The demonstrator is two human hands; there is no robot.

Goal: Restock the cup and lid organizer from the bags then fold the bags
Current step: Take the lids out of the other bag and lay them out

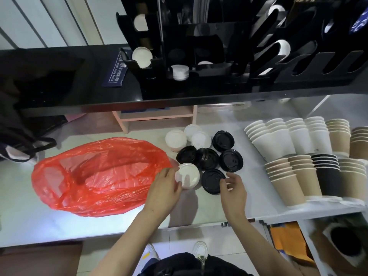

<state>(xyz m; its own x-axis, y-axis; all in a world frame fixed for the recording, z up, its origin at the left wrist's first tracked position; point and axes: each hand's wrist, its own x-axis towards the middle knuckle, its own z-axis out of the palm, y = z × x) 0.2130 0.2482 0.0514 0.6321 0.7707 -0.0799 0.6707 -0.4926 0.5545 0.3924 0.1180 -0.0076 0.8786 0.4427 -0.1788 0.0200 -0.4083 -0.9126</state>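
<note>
Our left hand (168, 184) grips white lid (188, 175) at its left rim, just right of red plastic bag (95, 176) on desk (258, 188). Our right hand (233, 188) pinches near black lid (212, 181). Cup stacks (302, 156) stand right; black organizer (199, 56) sits far, on shelf.

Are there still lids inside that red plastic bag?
No, the red bag lies flat and see-through with nothing inside, while the black lids and white lids sit in stacks beside it.
</note>
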